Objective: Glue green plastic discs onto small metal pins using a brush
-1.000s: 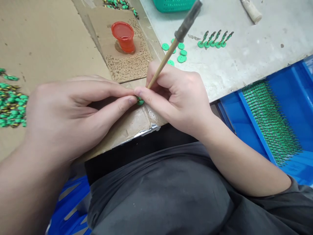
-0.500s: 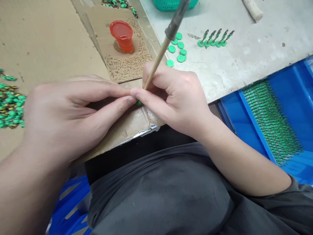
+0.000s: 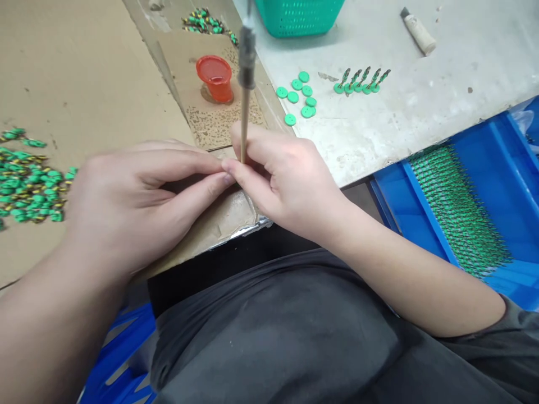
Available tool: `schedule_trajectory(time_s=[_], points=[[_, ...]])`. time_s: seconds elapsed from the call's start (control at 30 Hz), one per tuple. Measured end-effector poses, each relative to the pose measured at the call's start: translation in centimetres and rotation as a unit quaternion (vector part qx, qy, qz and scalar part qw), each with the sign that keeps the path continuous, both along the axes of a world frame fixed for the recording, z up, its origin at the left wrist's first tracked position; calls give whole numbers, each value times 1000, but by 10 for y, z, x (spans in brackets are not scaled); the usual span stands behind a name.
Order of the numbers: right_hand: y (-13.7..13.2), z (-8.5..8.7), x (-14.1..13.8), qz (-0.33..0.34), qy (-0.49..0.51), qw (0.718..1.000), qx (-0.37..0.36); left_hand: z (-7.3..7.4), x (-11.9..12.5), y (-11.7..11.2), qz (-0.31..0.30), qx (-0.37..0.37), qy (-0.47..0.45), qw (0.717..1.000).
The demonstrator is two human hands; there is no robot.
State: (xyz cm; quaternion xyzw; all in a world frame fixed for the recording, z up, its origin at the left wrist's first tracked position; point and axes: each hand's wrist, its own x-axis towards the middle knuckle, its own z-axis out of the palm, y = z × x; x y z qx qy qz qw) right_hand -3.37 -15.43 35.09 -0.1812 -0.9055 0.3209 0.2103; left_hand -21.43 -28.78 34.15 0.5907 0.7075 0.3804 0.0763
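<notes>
My left hand (image 3: 138, 196) is closed in a pinch at the front edge of the table, thumb against forefinger. Whatever lies between those fingertips is hidden. My right hand (image 3: 286, 174) meets it, its thumb tip touching the left fingertips. Between the right thumb and fingers a thin wooden stick (image 3: 243, 123) with a dark sleeve on its upper part stands nearly upright. Behind the hands, a red cup (image 3: 217, 84) of liquid sits on a spotted cardboard piece (image 3: 202, 126). Green buttons (image 3: 293, 97) lie scattered beyond my right hand.
Small green figures (image 3: 31, 191) with yellow and dark parts are heaped left. A row of green discs with dark twisted stems (image 3: 362, 84) stands farther back, near a teal basket (image 3: 298, 19) and a whitish cylinder (image 3: 419, 35). At right, a blue bin (image 3: 520, 191) holds rows of green pieces.
The stick has swung from leaning right to nearly upright. The view has shifted, so the table things appear lower. A green bit seen under the fingertips earlier is now hidden.
</notes>
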Motion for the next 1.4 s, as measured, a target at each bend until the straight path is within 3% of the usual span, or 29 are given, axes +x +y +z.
schedule_trajectory(time_s=[0.1, 0.27, 0.4, 0.53, 0.77, 1.17, 1.4], points=[[1, 1, 6, -7, -8, 1000, -4, 8, 5, -1, -18, 5, 10, 1000], [7, -1, 26, -73, 6, 995, -66, 13, 12, -1, 27, -7, 10, 1000], [7, 1, 32, -59, 4, 995, -85, 12, 14, -1, 40, -9, 16, 999], [6, 5, 27, -20, 26, 998, -53, 12, 15, 0, 34, -9, 15, 999], [5, 6, 19, 18, -18, 1000, 12, 7, 2, 0, -21, 2, 13, 1000], [4, 15, 17, 24, -62, 998, 3, 7, 2, 1, -27, 5, 4, 1000], [10, 1, 17, 49, 17, 997, 51, 5, 1, 1, -37, 18, 6, 999]])
